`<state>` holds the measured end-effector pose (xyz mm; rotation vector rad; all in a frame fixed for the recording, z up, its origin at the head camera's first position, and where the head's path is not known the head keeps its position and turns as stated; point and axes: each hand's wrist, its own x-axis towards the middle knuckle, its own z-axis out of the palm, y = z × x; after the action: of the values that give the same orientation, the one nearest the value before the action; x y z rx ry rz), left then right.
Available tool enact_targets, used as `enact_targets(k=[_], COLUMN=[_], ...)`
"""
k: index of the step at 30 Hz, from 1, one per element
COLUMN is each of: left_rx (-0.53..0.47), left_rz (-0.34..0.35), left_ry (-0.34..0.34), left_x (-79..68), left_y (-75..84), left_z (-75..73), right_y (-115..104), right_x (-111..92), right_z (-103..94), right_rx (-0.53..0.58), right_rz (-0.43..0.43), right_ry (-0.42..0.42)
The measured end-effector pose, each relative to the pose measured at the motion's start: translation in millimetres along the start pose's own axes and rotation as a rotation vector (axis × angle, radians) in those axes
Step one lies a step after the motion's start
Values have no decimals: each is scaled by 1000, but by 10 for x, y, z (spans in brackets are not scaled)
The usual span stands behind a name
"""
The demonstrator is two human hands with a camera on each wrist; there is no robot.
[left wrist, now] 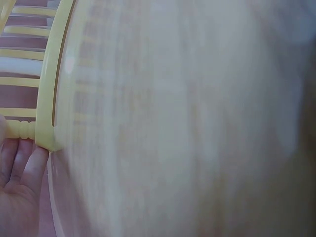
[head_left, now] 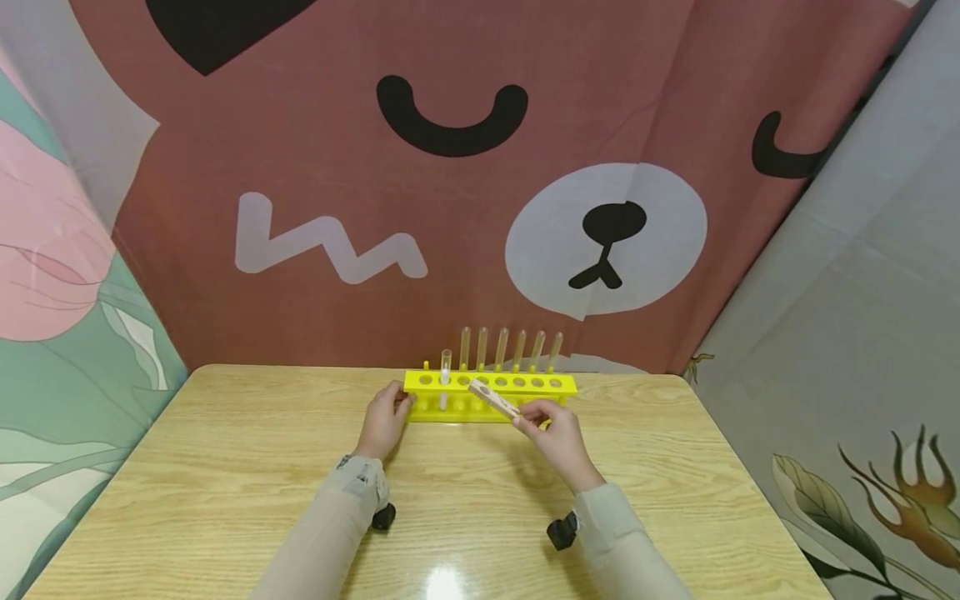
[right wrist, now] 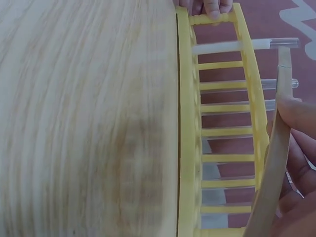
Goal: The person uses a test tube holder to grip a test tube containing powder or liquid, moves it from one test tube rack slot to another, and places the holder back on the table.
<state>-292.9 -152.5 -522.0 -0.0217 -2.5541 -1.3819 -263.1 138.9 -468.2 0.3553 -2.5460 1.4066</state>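
Observation:
My left hand (head_left: 384, 423) grips the left end post of a yellow test tube rack (head_left: 450, 389) that stands on the table. Between the thumb and fingers of my right hand (head_left: 557, 437), a wooden test tube clamp (head_left: 492, 398) is pinched, tilted up to the left in front of the rack. One test tube (head_left: 446, 375) with white contents stands upright in a hole near the rack's left end. In the right wrist view the clamp's tip (right wrist: 284, 55) overlaps the upper part of that tube (right wrist: 284, 43). Several clear tubes (head_left: 501, 350) stand upside down along the back.
The rack is near the back edge of a wood-grain table (head_left: 285, 450). Behind it hangs a brown curtain (head_left: 315, 325) with a cartoon bear face, and a grey patterned curtain (head_left: 847, 358) hangs on the right. Each wrist bears a small black camera (head_left: 562, 531).

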Motion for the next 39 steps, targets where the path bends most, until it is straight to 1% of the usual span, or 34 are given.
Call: enact_targets(k=[6, 13, 17, 22, 30, 39], left_rx=[1, 1, 6, 4, 8, 11], left_rz=[-12, -11, -2, 3, 17, 5], left_ry=[-5, -7, -3, 1, 8, 12], left_x=[18, 11, 4, 4, 17, 13], left_y=[-1, -11, -19, -29, -44, -16], left_z=[8, 9, 8, 14, 25, 17], right_y=[112, 228, 284, 343, 395, 400], right_x=[-34, -66, -91, -125, -147, -129], right_z=[-21, -67, -90, -117, -129, -81], right_rx=[-7, -53, -72, -51, -49, -83], right_rz=[14, 33, 75, 113, 118, 122], right_ry=[-48, -104, -160, -227, -253, -258])
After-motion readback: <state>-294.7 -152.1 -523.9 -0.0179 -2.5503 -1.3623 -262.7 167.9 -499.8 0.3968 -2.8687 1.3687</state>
